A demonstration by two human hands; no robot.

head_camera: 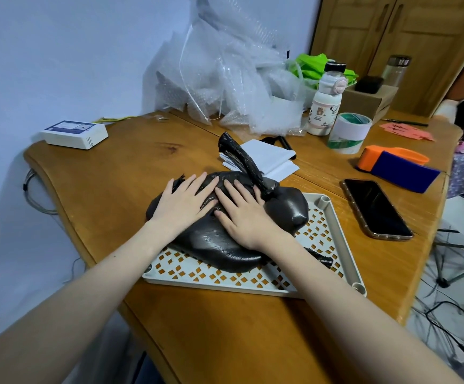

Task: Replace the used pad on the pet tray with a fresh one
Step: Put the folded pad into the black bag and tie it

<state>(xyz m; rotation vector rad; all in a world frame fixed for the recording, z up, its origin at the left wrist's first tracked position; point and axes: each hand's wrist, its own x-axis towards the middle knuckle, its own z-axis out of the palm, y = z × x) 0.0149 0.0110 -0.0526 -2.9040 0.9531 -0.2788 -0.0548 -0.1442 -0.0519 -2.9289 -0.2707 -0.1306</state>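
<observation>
Glossy black bag (225, 242); white tray (339, 236), diamond cutout pattern.

A pale bluish-white wall (67, 51) fills the left and back of the view, evenly lit with no hard shadows. Against it stands a wooden table (225, 328) with a warm honey finish, visible grain and a curved, rounded edge. At the upper right is a wooden cabinet (397, 31) with two panelled doors and slim vertical handles, its tone close to the table's. To the right, beyond the table's edge, the floor (452, 306) is light-coloured tile, crossed by thin black cables (444, 328). A loop of grey cable (32, 195) hangs at the table's left side.
</observation>
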